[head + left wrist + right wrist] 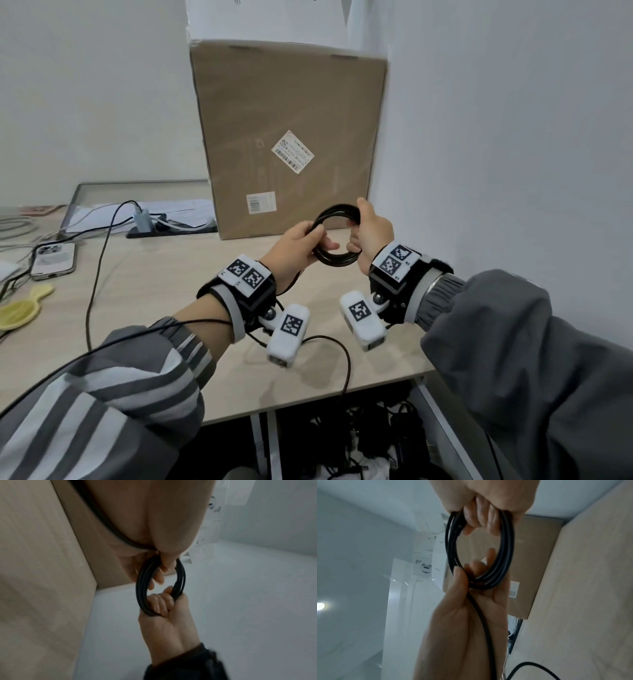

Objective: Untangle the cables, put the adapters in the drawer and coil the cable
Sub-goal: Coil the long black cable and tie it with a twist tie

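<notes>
A black cable is wound into a coil (pixel 337 262) that I hold in the air above the desk, in front of a cardboard box. My left hand (pixel 298 240) grips the coil's left side, fingers curled through the ring. My right hand (pixel 373 233) grips the right side with its fingers wrapped round the strands. In the left wrist view the coil (pixel 141 588) hangs between my left hand (pixel 159 573) above and my right hand (pixel 164 615) below. The loose tail (pixel 486 628) runs down along my left palm (pixel 467 601), then loops over the desk (pixel 346 359).
A tall cardboard box (pixel 291 147) stands just behind the hands, with a wall close on the right. A grey adapter (pixel 142 221) sits in a power strip at the back left, a phone (pixel 53 258) and a yellow object (pixel 20 310) further left. Below the desk edge lie black cables (pixel 376 442).
</notes>
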